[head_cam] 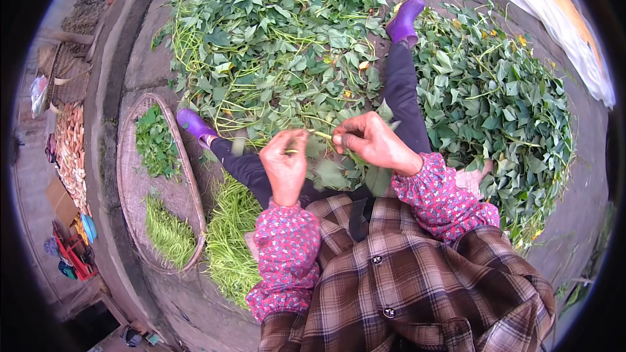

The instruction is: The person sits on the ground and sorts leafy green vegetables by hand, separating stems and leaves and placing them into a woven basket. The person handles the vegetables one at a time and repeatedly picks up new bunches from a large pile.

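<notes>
My left hand (287,164) pinches one end of a green leafy vine stem (323,135) between thumb and fingers. A short way to its right, my right hand (371,142) grips the same stem, with leaves hanging beneath, partly blurred. Beyond both hands spreads a large heap of leafy green vines (293,24). To the right lies a second pile of vines with broad leaves (494,88). Stripped light green stems (230,239) form a pile beside my left sleeve. A flat oval woven basket (171,190) holds a bunch of green leaves (157,142) and a bundle of stems (170,234).
My legs in purple boots (405,19) stretch out among the vines. A raised concrete edge (110,156) runs along the left. Past it are corn cobs (71,151), a red plastic chair or rack (76,254), a blue basin (89,228) and a wicker basket (71,78). White sheeting (543,10) lies at upper right.
</notes>
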{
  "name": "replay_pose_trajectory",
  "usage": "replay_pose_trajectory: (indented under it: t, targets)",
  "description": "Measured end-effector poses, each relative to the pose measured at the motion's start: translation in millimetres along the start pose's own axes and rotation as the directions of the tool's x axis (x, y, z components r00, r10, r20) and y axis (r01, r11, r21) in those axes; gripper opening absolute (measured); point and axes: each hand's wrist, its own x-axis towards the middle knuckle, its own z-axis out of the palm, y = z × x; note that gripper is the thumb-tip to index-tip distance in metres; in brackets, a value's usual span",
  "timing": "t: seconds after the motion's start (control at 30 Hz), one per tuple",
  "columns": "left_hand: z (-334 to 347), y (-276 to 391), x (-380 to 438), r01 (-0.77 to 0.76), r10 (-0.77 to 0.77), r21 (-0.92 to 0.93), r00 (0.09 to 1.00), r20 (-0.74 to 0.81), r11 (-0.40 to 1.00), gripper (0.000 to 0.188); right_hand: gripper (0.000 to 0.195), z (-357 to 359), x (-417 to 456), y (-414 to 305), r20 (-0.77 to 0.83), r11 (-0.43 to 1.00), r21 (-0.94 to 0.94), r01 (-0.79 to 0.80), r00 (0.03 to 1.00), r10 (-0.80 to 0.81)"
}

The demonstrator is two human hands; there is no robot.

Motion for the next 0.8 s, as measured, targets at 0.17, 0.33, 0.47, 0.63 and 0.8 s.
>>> replay_pose_trajectory:
  t: [0.17,0.33,0.47,0.63,0.8]
  targets:
    - [-38.8,-28.1,9.5,0.259,-0.271,-0.080,0.915,-0.299,0.963,0.013,0.016,-2.7,0.1,-12.1,0.050,0.986,0.143,-0.090,0.995,0.084]
    - [-11.0,-9.9,-4.6,0.214,-0.213,-0.393,0.976,0.047,0.894,0.015,0.017,-6.5,2.9,10.2,0.059,0.869,0.468,-0.158,0.987,0.148]
    - [23.4,2.4,-14.7,0.332,-0.282,-0.378,0.942,0.184,0.864,0.012,0.016,0.1,3.4,5.9,0.030,0.898,0.418,-0.137,0.990,0.137]
    - [13.2,9.5,-11.4,0.271,-0.197,-0.182,0.919,0.341,0.945,0.010,0.015,-1.0,-1.0,-5.5,0.003,0.936,0.287,-0.205,0.977,0.213]
    - [13.6,12.0,-13.7,0.239,-0.167,-0.193,0.930,0.328,0.952,0.009,0.016,-0.7,1.2,3.4,0.001,0.977,0.145,-0.157,0.987,0.159]
